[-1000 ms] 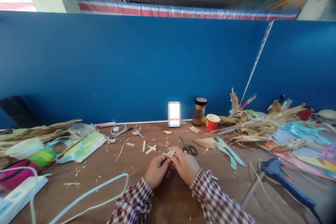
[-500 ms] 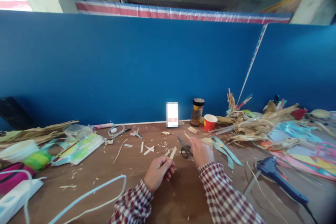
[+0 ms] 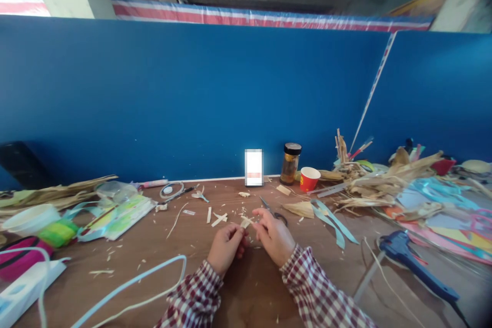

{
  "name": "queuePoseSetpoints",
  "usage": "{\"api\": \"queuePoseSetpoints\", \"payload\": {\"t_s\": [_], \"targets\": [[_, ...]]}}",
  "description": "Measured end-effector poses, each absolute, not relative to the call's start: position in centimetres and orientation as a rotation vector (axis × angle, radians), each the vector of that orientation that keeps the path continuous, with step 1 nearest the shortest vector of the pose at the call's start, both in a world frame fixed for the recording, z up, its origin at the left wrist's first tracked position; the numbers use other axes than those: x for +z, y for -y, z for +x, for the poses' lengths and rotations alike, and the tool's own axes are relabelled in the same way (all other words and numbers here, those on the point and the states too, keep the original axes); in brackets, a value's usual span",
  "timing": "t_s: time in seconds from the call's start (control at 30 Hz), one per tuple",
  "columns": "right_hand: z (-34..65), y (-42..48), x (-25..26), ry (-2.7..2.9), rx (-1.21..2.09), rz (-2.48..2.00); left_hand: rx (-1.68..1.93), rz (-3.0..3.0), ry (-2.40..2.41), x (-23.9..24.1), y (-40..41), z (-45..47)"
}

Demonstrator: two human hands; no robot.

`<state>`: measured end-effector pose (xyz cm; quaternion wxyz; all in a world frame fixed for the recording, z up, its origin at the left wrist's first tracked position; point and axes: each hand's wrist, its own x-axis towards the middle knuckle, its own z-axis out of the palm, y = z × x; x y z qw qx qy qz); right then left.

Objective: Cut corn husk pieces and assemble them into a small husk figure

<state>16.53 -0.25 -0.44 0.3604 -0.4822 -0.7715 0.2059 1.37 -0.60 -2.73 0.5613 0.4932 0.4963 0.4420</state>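
My left hand (image 3: 226,249) is closed in a pinch on a short, pale strip of dried husk (image 3: 245,223), which sticks up past the fingertips. Close on its right, my right hand (image 3: 275,237) pinches a thin pale strip (image 3: 250,220), laid across the first one. The two strips seem to touch, though the fingers cover part of them. Scissors (image 3: 283,218) with dark handles lie just behind my right hand, partly hidden by it. Left of the hands lie a crossed pair of pale strips (image 3: 219,219) and a single strip (image 3: 209,214).
A blue glue gun (image 3: 417,265) lies at the right. Dried husks (image 3: 378,189) and light blue ribbons (image 3: 334,223) are heaped behind it. A lidded jar (image 3: 290,164) and a red paper cup (image 3: 309,179) stand at the back. A white power strip (image 3: 26,289) and cables are at left.
My right hand has come left and toward me from beside the scissors, bringing its thin strip to the strip in my left hand. The left hand has shifted slightly left.
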Motion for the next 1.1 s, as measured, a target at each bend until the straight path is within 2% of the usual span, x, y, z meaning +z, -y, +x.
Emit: {"api": "queuePoseSetpoints", "payload": {"t_s": [0.17,0.4,0.6,0.83,1.1], "targets": [[16.4,0.6,-0.1,2.024,0.46,-1.245,1.035,1.107,-1.248,-2.8,0.3,1.1],[16.1,0.6,-0.6,2.156,0.427,-1.338,0.99,1.263,-1.097,-3.2,0.7,1.6],[16.4,0.2,-0.9,2.24,0.207,-1.355,0.937,1.362,-1.157,-3.0,1.0,1.6],[19.1,-1.4,-0.7,1.903,-0.064,-1.718,0.96,1.4,-1.191,-2.3,1.4,1.8],[15.9,0.8,-0.4,2.012,0.001,-1.24,1.027,1.895,-1.386,-3.3,1.1,1.1]]}}
